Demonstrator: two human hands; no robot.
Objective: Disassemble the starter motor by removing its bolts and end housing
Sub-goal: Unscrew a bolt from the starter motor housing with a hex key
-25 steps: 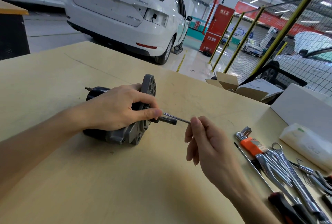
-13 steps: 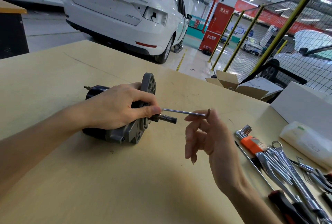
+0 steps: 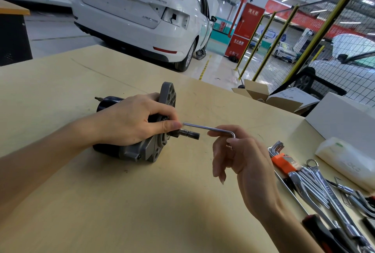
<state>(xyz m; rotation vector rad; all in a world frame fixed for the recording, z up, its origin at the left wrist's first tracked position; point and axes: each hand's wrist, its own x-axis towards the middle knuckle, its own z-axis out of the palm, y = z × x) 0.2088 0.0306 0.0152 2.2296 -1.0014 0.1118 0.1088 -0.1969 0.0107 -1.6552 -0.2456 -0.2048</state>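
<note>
Left hand [image 3: 132, 121] wrapped around starter motor [image 3: 142, 147], right hand [image 3: 241, 151] grip pinching hex key [image 3: 207, 128] at its bend

Two hands, left hand [image 3: 129, 119] and right hand [image 3: 241, 155], one starter motor [image 3: 142, 147], one hex key [image 3: 209, 128] in use, one orange-holdered hex key set [image 3: 281, 158], several wrenches [image 3: 316, 183] too overlapped to count, two cardboard boxes [image 3: 269, 96], one wooden table [image 3: 121, 202]

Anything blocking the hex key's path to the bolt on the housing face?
Partly. The left hand grips the starter motor, its thumb lying at the hex key tip, hiding the bolt. The output shaft juts just below the key.
</note>
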